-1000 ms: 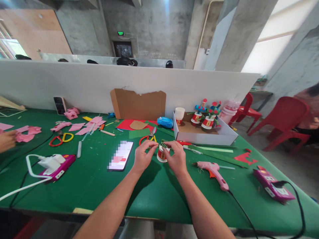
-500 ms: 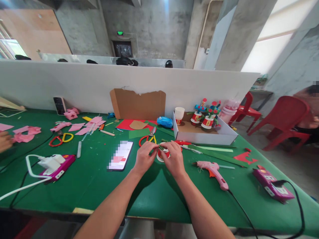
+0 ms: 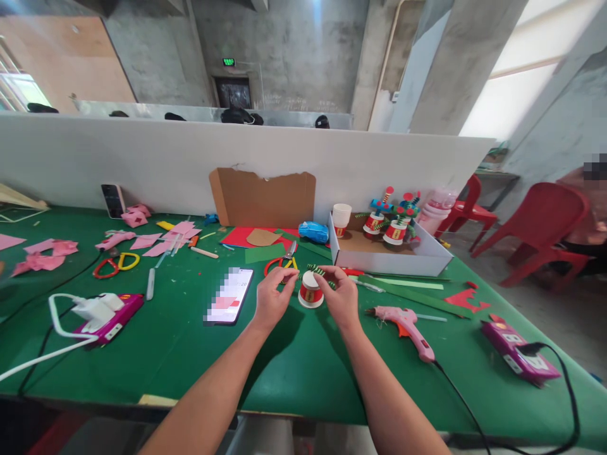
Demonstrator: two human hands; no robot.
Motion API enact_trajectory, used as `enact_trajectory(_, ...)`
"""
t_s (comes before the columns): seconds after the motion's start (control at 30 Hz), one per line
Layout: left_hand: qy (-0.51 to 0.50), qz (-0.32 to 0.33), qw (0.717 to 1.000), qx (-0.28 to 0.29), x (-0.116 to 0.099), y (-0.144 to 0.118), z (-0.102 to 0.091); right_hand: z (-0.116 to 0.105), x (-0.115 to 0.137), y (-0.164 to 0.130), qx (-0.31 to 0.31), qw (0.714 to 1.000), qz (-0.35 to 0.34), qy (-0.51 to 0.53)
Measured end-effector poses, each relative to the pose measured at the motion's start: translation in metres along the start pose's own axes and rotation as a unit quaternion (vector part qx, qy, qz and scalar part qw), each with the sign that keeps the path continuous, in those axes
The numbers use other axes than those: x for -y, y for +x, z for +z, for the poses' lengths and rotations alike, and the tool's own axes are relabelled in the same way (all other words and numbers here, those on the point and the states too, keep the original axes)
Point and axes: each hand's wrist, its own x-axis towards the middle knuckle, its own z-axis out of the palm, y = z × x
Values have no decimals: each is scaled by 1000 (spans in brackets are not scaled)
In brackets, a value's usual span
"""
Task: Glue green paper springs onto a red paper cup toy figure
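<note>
I can see bare counter [image 3: 303, 373] on the near side of the cup [image 3: 312, 294], but a phone [image 3: 239, 294] blocks the way left, a glue gun [image 3: 401, 318] the right, scissors [image 3: 288, 256] and white box [image 3: 393, 263] beyond.

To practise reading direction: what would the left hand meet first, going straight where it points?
Probably the upturned cup, right of the left hand; depth is unclear, so a striped strip might come first.

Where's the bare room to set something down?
The table is bare between the flat phone and left power strip, between the forearms in front of the nearest cup, and between the right glue gun and right power strip. Crowded: beyond that cup, with scissors, paper and box.
</note>
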Motion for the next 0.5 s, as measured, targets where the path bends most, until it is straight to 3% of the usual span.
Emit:
enact_trajectory(0.17, -28, -34, 999, 23, 0, 1, -1, 1, -2, 1, 7, 997, 38, 72)
enact_trajectory(0.37, -87, -80, 991, 57, 4, 2, 0, 4, 3, -3, 33, 997, 6, 70)
enact_trajectory(0.5, -113, -86, 988, 51, 5, 3, 0, 5, 6, -5, 52, 998, -19, 41)
